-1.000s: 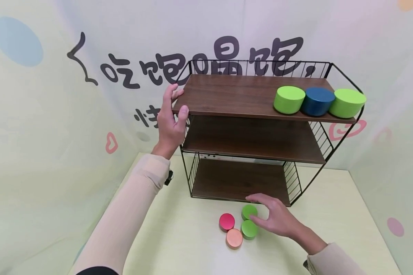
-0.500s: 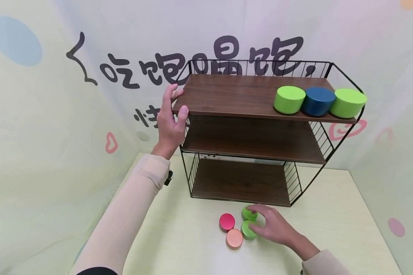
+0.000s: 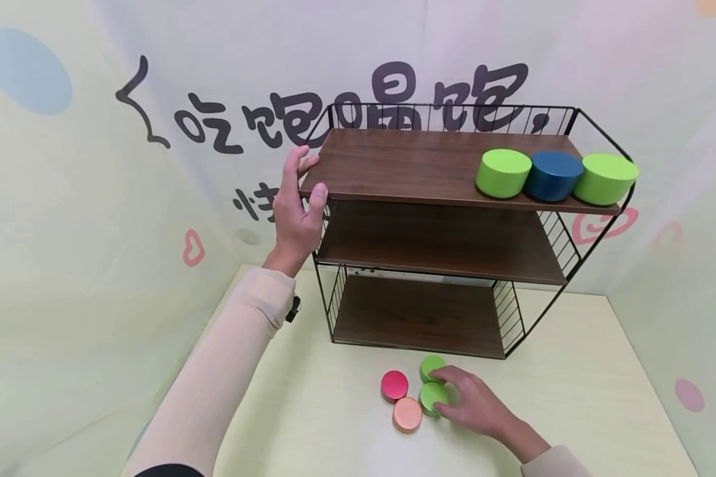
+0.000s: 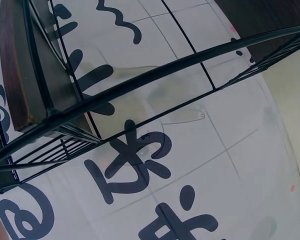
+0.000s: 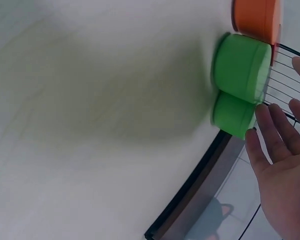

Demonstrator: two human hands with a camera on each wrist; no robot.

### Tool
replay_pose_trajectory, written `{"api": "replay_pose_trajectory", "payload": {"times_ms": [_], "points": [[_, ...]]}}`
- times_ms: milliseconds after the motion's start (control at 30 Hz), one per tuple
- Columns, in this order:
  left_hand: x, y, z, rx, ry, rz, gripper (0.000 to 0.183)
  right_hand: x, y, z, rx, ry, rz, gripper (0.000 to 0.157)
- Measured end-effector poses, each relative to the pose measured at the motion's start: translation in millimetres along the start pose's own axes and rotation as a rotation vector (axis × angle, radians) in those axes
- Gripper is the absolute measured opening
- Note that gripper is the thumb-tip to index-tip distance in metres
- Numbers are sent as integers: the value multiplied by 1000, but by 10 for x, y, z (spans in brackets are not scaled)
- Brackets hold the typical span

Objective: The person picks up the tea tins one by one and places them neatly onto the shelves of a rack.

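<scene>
Green cylinder (image 3: 431, 397), nearer of 2 on worktop (image 3: 310, 411) in front of rack (image 3: 417, 315), w/ R grip (image 3: 474, 405) spread about its R side & L grip (image 3: 296, 215) curled on rack's L edge; step in hand prob reach-to-grasp, next move calls for closing round it

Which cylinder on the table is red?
The red cylinder sits leftmost in the head view; the others are an orange cylinder and two green ones.
</scene>
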State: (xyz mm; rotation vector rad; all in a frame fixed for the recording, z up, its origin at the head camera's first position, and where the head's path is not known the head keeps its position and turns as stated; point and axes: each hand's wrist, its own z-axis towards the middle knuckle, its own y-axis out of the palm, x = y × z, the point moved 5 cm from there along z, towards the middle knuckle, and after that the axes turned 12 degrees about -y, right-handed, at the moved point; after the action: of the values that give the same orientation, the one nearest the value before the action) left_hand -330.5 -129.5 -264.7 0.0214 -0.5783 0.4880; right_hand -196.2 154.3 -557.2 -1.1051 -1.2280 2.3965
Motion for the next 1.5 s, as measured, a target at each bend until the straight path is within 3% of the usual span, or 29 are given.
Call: {"api": "replay_pose_trajectory", "payload": {"times_ms": [200,533,733,1033,1500], "points": [[163,-26,-6,-6,-16,-19,52,26,55,-49,-8,-14,-85,47],[219,-27,-6,-14,-13,-22,51,-7,122,-79,-1,-75,-212,47],[157,-13,-7,-20,-10,-20,51,-11,155,-107,27,-107,-264,47],[-186,38,4,-13,1,13,56,-12,183,-128,67,-147,-280,46],[-170,38,1,-21,-5,12,56,-17,218,-148,93,-144,-295,55]]}}
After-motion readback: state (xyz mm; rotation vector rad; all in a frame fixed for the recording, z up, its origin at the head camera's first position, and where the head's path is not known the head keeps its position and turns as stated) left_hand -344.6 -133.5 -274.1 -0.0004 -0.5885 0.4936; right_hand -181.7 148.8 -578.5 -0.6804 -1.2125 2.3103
